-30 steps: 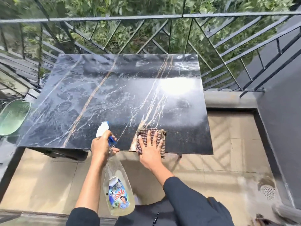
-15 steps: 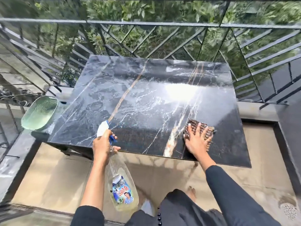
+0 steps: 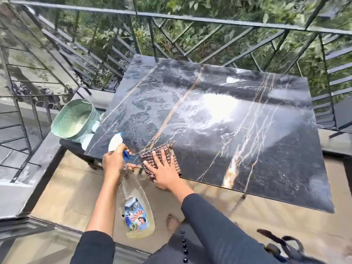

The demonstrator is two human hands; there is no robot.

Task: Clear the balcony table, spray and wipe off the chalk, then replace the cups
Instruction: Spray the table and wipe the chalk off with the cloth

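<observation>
Currently, right hand presses a checked cloth flat at the marble table's near edge; left hand grips a spray bottle beside it. Cloth could slip off.

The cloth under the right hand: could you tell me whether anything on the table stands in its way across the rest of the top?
Nothing visible does. The cloth lies under the right hand at the near edge, and the table beyond it is bare.
</observation>
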